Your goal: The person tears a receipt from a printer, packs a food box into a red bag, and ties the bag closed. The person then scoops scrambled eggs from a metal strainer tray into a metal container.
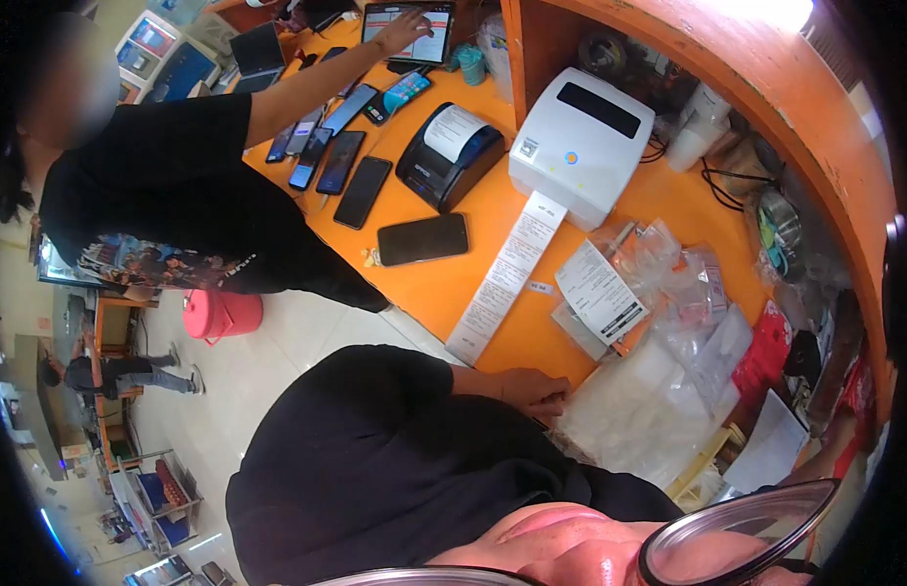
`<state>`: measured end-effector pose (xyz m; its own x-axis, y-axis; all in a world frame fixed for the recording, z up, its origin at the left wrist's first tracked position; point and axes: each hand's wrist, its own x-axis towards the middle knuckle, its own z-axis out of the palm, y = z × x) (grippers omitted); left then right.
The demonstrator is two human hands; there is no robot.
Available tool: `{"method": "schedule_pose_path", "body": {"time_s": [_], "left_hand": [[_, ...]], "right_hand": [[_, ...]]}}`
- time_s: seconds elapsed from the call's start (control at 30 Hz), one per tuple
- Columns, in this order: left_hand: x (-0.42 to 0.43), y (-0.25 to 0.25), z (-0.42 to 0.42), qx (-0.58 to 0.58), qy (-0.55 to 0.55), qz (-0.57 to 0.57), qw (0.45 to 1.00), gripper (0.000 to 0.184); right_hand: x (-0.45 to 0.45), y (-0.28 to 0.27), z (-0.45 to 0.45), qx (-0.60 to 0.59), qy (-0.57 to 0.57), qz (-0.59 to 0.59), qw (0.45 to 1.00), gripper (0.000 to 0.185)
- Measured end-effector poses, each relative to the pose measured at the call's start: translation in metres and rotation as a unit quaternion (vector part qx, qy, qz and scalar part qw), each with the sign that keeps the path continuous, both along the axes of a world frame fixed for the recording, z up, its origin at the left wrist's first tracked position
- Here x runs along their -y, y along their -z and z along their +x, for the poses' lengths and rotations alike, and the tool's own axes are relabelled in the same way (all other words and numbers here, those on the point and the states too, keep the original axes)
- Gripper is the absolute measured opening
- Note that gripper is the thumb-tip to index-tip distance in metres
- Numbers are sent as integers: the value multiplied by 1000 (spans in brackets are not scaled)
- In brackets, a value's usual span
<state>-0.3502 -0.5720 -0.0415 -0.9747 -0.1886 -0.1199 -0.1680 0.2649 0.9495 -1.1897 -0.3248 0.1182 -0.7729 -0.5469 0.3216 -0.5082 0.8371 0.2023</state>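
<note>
My left hand (537, 392) rests low over the orange counter's front edge, its fingers curled together. Anything inside them is hidden. Just beside it lies a pile of clear plastic bags (634, 400). A printed receipt (600, 291) lies on the bags and papers behind. From the white label printer (580, 142), a long strip of printed labels (507, 278) runs down to the counter edge near my left forearm. My right arm (826, 447) reaches along the right side, partly behind my glasses; its fingers are not discernible. Red plastic (854, 391) is near it.
A black receipt printer (449, 156) and several phones, including a black one (423, 239), lie on the counter. At left, a person (170, 195) reaches to a tablet (410, 34). A pink bucket (222, 314) stands on the floor. An orange wooden frame (815, 146) borders the right.
</note>
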Motion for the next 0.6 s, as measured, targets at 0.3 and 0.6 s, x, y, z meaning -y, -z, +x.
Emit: {"method": "schedule_pose_path", "body": {"time_s": [0.3, 0.6], "left_hand": [[1, -12, 1, 11, -6, -33, 999, 32], [1, -12, -1, 35, 8, -21, 999, 32]], "right_hand": [[-1, -1, 1, -11, -11, -14, 1000, 33], [-10, 7, 2, -14, -9, -23, 1000, 33]]}}
